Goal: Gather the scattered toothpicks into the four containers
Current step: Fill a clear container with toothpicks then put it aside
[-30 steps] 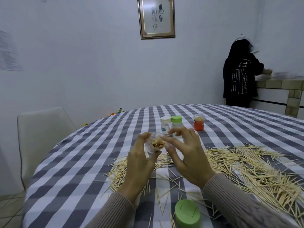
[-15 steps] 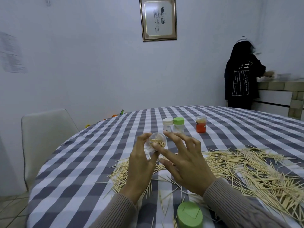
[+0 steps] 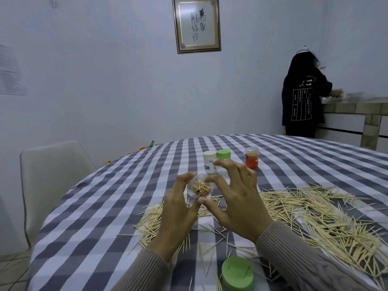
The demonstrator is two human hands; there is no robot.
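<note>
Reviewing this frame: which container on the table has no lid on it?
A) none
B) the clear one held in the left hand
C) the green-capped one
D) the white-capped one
B: the clear container gripped by the left hand is open, with toothpick ends showing inside.

Green lid [image 3: 237, 274] – bottom cut off; wall paper [image 3: 10, 74] blurred

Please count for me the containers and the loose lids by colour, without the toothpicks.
Clear container, held in the left hand: 1
White-lidded container: 1
Green-lidded container: 1
Orange container: 1
Loose green lid: 1
Total: 5
</note>
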